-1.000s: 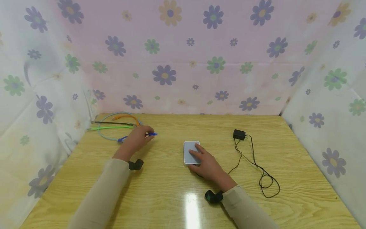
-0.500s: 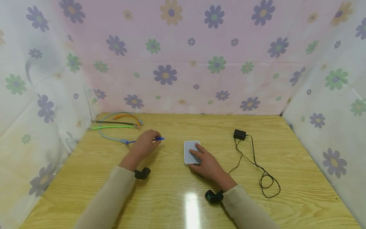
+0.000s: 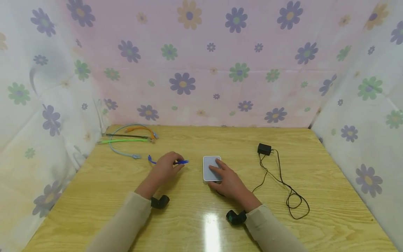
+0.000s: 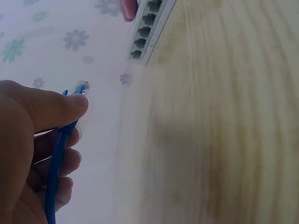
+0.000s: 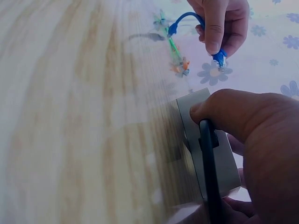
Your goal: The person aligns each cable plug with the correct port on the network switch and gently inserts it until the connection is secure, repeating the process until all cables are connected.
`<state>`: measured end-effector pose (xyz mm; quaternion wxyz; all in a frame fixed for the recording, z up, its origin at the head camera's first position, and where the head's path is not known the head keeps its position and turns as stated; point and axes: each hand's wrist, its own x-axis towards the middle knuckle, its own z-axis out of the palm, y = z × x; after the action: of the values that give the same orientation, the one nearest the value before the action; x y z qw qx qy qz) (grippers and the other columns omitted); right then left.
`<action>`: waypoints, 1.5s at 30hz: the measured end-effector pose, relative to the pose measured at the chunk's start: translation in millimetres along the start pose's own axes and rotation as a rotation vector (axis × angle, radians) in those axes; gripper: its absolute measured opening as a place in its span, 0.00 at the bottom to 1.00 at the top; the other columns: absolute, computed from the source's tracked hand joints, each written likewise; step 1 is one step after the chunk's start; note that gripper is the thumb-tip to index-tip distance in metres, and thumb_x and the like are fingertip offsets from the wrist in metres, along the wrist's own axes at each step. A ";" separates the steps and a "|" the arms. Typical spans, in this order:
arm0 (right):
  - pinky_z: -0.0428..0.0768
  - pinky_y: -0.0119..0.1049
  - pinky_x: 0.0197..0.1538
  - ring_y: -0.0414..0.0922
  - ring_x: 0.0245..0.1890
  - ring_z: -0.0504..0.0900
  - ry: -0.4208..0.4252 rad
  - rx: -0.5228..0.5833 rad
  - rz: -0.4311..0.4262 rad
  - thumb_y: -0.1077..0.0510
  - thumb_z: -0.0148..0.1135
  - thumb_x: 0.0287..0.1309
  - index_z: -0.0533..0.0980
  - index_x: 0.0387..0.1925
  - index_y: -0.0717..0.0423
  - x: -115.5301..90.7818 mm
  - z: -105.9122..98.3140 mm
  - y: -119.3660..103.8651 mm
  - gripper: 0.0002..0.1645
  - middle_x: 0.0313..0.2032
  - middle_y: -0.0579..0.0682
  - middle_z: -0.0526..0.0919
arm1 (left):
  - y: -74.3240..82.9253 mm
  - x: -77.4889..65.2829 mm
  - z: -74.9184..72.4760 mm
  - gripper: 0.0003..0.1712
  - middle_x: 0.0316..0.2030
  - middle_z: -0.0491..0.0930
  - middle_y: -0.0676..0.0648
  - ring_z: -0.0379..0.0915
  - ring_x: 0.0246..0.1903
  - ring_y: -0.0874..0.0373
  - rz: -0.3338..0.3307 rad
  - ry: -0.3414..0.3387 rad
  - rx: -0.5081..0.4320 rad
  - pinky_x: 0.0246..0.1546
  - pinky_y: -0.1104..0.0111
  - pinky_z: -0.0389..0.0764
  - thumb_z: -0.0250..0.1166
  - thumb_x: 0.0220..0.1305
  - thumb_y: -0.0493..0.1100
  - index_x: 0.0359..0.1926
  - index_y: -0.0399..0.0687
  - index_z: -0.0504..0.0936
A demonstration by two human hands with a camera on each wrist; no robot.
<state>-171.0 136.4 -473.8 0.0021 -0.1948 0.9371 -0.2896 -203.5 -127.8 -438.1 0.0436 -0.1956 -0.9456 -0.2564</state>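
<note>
My left hand (image 3: 166, 168) pinches a short blue Ethernet cable (image 4: 55, 163) just behind one clear plug (image 4: 82, 87), which points away from the fingertips. The cable's other end (image 3: 151, 159) trails left of the hand. To the right sits a small white network switch (image 3: 207, 161) with a grey top; its row of ports (image 4: 144, 31) shows in the left wrist view. My right hand (image 3: 231, 182) grips the switch, fingers spread over the top and thumb on the near side. Beside that thumb a black power cord (image 5: 210, 170) enters the switch.
Light-blue (image 3: 124, 154), green (image 3: 126, 140), black (image 3: 124, 135) and orange (image 3: 142, 127) network cables lie at the table's back left. A black power adapter (image 3: 264, 149) with a looped cord (image 3: 291, 190) lies on the right. Flowered cloth (image 3: 201, 63) walls the table's back and sides.
My left hand has moved right and nearer, drawing the blue cable away from the other cables; its trailing end now lies apart from the light-blue one. My right hand stays on the switch.
</note>
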 end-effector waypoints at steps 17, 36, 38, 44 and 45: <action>0.78 0.50 0.55 0.61 0.66 0.68 -0.004 0.002 -0.002 0.43 0.65 0.59 0.70 0.66 0.43 -2.7 -2.4 -1.1 0.35 0.74 0.51 0.57 | 5.1 -8.2 24.1 0.07 0.36 0.80 0.52 0.77 0.37 0.59 0.054 0.005 -0.069 0.43 0.63 0.80 0.69 0.60 0.42 0.39 0.47 0.87; 0.78 0.50 0.55 0.61 0.67 0.67 0.009 0.013 -0.016 0.43 0.66 0.58 0.71 0.65 0.43 -2.2 -2.1 0.7 0.34 0.73 0.52 0.59 | 7.8 -9.6 33.9 0.07 0.37 0.82 0.56 0.77 0.38 0.64 0.086 -0.065 -0.175 0.41 0.67 0.79 0.67 0.62 0.45 0.41 0.53 0.87; 0.78 0.51 0.56 0.61 0.67 0.67 0.003 0.014 -0.012 0.43 0.66 0.58 0.70 0.66 0.43 -2.4 -2.4 0.2 0.34 0.73 0.52 0.59 | 8.2 -9.1 34.4 0.07 0.37 0.82 0.56 0.77 0.38 0.64 0.084 -0.078 -0.178 0.41 0.68 0.79 0.67 0.63 0.46 0.41 0.53 0.87; 0.76 0.52 0.58 0.60 0.68 0.66 -0.013 0.025 0.005 0.43 0.66 0.59 0.70 0.66 0.43 -2.5 -3.5 -1.3 0.35 0.74 0.51 0.57 | 8.1 -7.9 37.8 0.08 0.35 0.80 0.57 0.74 0.35 0.66 0.079 -0.114 -0.180 0.39 0.70 0.76 0.66 0.63 0.46 0.41 0.54 0.87; 0.76 0.52 0.58 0.60 0.68 0.66 -0.014 0.024 0.006 0.43 0.65 0.59 0.70 0.66 0.43 -2.4 -3.5 -1.6 0.35 0.74 0.51 0.57 | 8.0 -7.8 38.5 0.07 0.35 0.80 0.57 0.74 0.35 0.66 0.080 -0.115 -0.180 0.39 0.71 0.76 0.66 0.63 0.46 0.41 0.54 0.87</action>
<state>-168.7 138.0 -470.3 0.0119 -0.1939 0.9341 -0.2996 -192.4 -104.9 -469.1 -0.0183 -0.2507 -0.9110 -0.3269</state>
